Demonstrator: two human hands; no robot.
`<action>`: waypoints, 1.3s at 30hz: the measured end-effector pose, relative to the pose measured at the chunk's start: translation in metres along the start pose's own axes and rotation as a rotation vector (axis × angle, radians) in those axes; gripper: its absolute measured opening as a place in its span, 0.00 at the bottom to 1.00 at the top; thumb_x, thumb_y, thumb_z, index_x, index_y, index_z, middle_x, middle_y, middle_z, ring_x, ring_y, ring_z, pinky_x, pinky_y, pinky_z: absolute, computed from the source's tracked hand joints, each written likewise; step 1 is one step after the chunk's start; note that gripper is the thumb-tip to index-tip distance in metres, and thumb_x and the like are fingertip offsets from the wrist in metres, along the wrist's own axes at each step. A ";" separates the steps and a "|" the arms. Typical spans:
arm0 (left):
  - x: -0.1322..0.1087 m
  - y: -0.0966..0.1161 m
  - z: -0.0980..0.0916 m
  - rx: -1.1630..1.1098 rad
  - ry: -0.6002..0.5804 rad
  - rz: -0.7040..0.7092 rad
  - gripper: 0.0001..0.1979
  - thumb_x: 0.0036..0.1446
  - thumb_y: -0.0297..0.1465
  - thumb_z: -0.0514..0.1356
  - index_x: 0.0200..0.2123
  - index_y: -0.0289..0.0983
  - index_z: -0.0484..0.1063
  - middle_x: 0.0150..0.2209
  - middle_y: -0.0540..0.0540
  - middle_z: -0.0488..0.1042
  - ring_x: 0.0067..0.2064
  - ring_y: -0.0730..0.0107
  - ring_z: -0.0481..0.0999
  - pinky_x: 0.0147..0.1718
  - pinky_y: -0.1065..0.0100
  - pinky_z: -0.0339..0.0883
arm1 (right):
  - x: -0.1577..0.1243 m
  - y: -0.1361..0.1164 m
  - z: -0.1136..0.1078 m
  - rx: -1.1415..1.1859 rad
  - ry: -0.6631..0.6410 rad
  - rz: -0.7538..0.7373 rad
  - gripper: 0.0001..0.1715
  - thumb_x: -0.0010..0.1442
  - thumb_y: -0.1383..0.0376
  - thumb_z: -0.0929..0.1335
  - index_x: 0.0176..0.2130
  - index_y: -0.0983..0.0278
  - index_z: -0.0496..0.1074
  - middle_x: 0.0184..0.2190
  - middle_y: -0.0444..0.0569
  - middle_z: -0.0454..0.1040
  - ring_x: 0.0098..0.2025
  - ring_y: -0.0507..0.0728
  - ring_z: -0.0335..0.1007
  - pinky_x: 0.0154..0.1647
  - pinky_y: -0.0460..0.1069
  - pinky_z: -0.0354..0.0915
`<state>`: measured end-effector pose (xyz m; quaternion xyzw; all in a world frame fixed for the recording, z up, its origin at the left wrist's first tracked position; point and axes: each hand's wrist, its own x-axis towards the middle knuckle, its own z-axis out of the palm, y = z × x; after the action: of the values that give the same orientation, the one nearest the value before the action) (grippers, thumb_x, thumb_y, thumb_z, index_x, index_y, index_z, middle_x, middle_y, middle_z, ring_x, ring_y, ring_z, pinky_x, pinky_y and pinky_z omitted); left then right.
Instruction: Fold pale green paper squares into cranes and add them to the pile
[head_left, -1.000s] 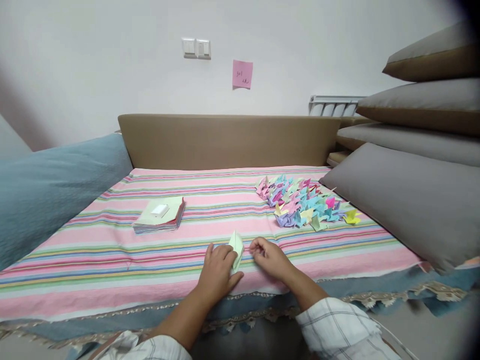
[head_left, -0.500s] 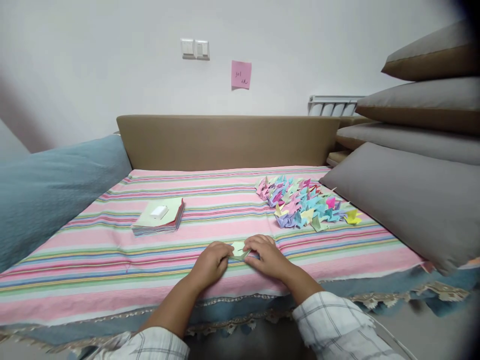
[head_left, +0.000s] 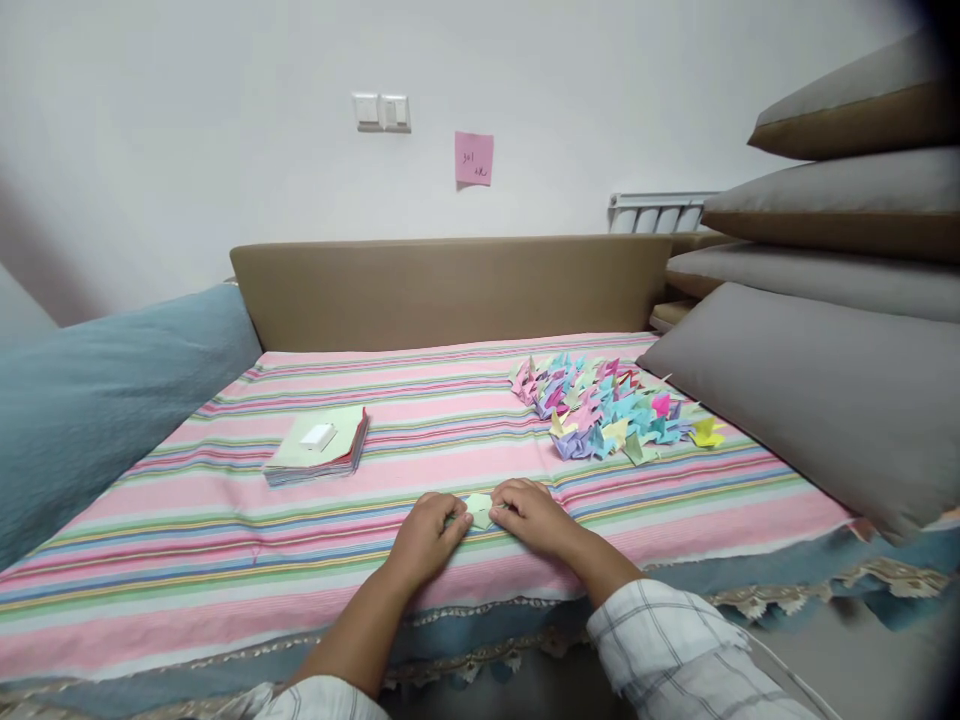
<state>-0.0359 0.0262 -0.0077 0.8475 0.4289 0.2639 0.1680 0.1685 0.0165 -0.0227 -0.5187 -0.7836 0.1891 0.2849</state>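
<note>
A small folded piece of pale green paper (head_left: 479, 510) lies on the striped cloth near its front edge, between my two hands. My left hand (head_left: 429, 535) pinches its left side with thumb and fingers. On the opposite side, my right hand (head_left: 531, 514) grips the right edge, thumb toward me. The fingers partly cover the paper's ends. Beyond my right hand spreads a pile of folded paper cranes (head_left: 607, 405) in many colours. To the far left sits a stack of square paper sheets (head_left: 337, 425), green on top, with a small white block (head_left: 319, 437) on it.
The striped cloth (head_left: 187, 520) covers the seat. Grey cushions (head_left: 810, 390) are piled at the right, and a blue-covered armrest (head_left: 127, 380) borders the left. A brown backrest (head_left: 450, 295) stands behind. On the wall are a pink note (head_left: 474, 159) and switches (head_left: 381, 112).
My thumbs have moved up onto the green paper's near edges, and its near part looks flatter. The view has shifted slightly; the cranes and the stack stay in place.
</note>
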 end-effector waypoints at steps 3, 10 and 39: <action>0.000 0.000 0.000 -0.021 0.002 -0.007 0.10 0.56 0.34 0.53 0.25 0.38 0.68 0.33 0.47 0.75 0.38 0.65 0.71 0.38 0.64 0.63 | 0.001 -0.001 0.000 0.006 0.014 0.027 0.09 0.58 0.60 0.65 0.33 0.60 0.72 0.37 0.45 0.74 0.43 0.56 0.66 0.47 0.52 0.54; -0.001 -0.002 0.005 -0.032 0.042 -0.005 0.09 0.53 0.31 0.55 0.22 0.38 0.66 0.32 0.47 0.76 0.39 0.64 0.72 0.40 0.63 0.63 | 0.000 0.000 -0.004 0.057 0.013 0.041 0.07 0.58 0.61 0.64 0.34 0.60 0.72 0.35 0.44 0.74 0.41 0.55 0.67 0.45 0.50 0.56; 0.004 0.000 0.024 0.166 0.106 -0.092 0.10 0.49 0.35 0.60 0.22 0.38 0.65 0.26 0.49 0.71 0.35 0.65 0.67 0.36 0.67 0.57 | 0.009 0.025 -0.007 0.031 0.043 0.049 0.06 0.53 0.64 0.67 0.28 0.64 0.72 0.46 0.54 0.67 0.50 0.60 0.63 0.52 0.53 0.57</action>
<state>-0.0194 0.0277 -0.0258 0.8225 0.4962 0.2642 0.0864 0.1878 0.0341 -0.0299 -0.5374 -0.7612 0.1971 0.3048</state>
